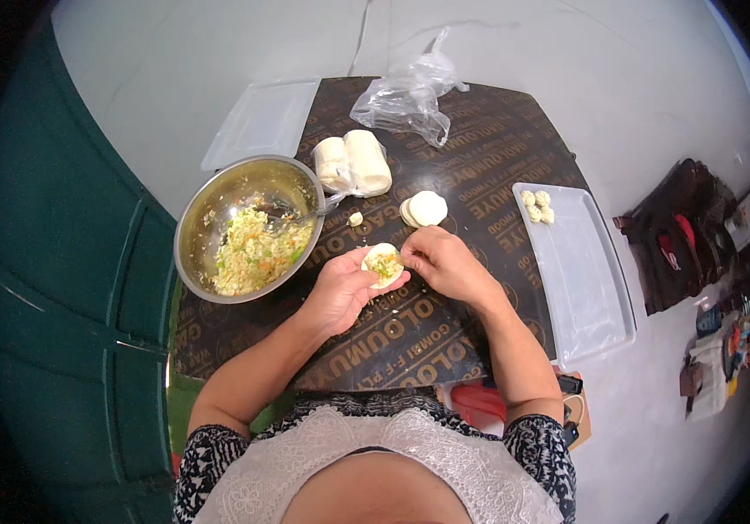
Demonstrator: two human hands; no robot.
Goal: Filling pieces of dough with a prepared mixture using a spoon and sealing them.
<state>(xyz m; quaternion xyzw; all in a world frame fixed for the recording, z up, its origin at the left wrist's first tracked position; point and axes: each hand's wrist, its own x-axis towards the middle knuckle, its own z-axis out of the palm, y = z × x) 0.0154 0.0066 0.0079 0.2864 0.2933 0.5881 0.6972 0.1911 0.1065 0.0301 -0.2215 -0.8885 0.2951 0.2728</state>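
Note:
My left hand [344,290] is closed on a round white dumpling wrapper [381,248], its thumb resting at the near edge. Chopped green, yellow and orange filling [384,265] lies in the wrapper's middle. At the right edge of that wrapper, the bent fingers of my right hand [452,264] pinch the rim. Just beyond my hands, a small stack of round wrappers [426,209] sits on the dark table. To the left stands a steel bowl [185,240] holding vegetable filling [257,253], with a metal utensil [292,216] partly sunk in it.
Wrapped stacks of wrappers [364,163] lie beside the bowl, near a small pale lump [355,219]. A crumpled plastic bag [405,100] is at the table's far edge. Several shaped dumplings [538,207] occupy the far end of a right-hand tray [589,288]. Another translucent tray [261,122] is far left.

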